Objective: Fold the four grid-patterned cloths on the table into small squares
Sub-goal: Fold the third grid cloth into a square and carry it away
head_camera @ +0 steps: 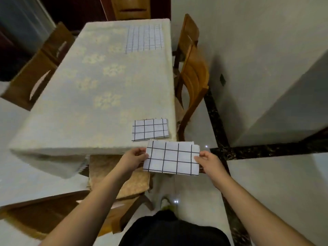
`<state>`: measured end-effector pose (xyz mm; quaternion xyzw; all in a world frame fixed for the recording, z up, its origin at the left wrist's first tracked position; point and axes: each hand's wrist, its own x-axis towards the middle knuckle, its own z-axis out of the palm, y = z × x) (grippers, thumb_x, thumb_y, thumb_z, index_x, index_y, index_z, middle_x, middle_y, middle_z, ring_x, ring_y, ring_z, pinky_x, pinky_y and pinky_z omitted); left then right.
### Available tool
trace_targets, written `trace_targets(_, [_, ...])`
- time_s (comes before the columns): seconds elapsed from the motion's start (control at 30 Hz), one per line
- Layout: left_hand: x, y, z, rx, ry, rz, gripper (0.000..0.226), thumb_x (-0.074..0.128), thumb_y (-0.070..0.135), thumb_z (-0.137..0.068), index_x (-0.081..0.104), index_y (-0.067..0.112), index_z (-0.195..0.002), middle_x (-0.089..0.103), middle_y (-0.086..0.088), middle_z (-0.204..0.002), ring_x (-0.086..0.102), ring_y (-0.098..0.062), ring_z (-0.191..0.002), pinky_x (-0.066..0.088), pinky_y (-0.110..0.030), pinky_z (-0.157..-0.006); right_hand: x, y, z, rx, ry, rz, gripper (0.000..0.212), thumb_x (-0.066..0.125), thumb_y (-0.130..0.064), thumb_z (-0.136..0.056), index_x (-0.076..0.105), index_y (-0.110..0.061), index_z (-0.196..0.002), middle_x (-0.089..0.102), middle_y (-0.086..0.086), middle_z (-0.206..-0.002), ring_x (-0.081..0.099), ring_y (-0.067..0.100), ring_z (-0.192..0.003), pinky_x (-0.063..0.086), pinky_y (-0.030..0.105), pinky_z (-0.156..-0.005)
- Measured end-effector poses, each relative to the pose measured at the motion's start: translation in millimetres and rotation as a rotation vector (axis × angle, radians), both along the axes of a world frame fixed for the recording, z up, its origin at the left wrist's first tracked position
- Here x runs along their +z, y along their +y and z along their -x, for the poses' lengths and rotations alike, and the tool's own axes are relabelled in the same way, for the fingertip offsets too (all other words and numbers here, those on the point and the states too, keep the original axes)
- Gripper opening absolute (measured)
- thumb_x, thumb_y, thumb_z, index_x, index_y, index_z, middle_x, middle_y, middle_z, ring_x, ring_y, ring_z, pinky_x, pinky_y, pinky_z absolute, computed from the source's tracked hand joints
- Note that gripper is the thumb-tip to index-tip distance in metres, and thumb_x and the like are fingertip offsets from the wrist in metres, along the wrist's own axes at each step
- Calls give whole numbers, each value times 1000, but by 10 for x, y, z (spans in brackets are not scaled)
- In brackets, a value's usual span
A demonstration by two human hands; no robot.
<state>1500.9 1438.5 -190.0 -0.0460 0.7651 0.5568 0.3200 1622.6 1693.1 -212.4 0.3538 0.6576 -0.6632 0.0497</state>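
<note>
The long bench under its pale floral tablecloth [92, 89] carries 2 of the cloths in view. At its far right end lies the flat, unfolded white cloth with a fine dark grid [144, 38], possibly more than 1 layer; I cannot tell. Near the front right corner rests the small folded white rectangle with black grid lines [150, 129].

A 3rd piece, the folded white black-grid cloth in the hands [171, 160], is held in the air just off the bench's near edge, not touching it. The left hand [135, 158] pinches its left short edge and the right hand [206, 161] its right short edge, fingers clamped on the fabric.

It looks thin, light and limp, layered edges showing at the upper right. Gripping both ends keeps it taut; a looser hold would likely let the layers slip apart.
</note>
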Motion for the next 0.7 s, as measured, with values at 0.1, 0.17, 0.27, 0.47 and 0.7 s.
trace_targets(0.1, [-105, -63, 218, 98, 6, 3, 15, 61, 8, -93, 66, 12, -107, 71, -12, -102, 68, -20, -84, 52, -26, -67, -49, 7, 393, 78, -11, -12, 7, 60, -15, -93, 63, -12, -98, 73, 5, -92, 71, 16, -79, 53, 28, -65])
trace_targets(0.17, [-186, -106, 410, 129, 10, 13, 17, 61, 10, -93, 65, 13, -109, 70, -11, -102, 68, -20, -84, 53, -28, -68, -56, -3, 642, 107, -19, -23, 8, 60, -15, -93, 63, -11, -100, 73, 4, -92, 71, 14, -79, 53, 26, -63])
trace_targets(0.27, [-297, -155, 699, 174, 21, 42, 16, 62, 15, -92, 66, 18, -107, 70, -7, -101, 68, -23, -89, 57, -37, -76, -67, -29, 990, 148, -32, -22, 8, 61, -15, -93, 64, -10, -98, 73, 7, -92, 71, 16, -79, 55, 29, -65])
trace_targets(0.47, [-481, -173, 1117, 233, 60, 162, 17, 63, 16, -91, 68, 11, -107, 70, -7, -100, 66, -25, -89, 56, -35, -74, -243, -103, 1558, 115, -64, -15, 13, 63, -14, -91, 64, -7, -102, 72, 10, -95, 70, 23, -85, 59, 37, -75])
trace_targets(0.7, [-637, -123, 1544, 179, 140, 411, 25, 68, 21, -87, 69, 12, -110, 69, -2, -95, 64, -21, -90, 49, -31, -80, -462, -112, 2055, 177, -105, -89, 8, 65, -15, -90, 62, -8, -94, 70, 12, -93, 69, 21, -78, 57, 32, -67])
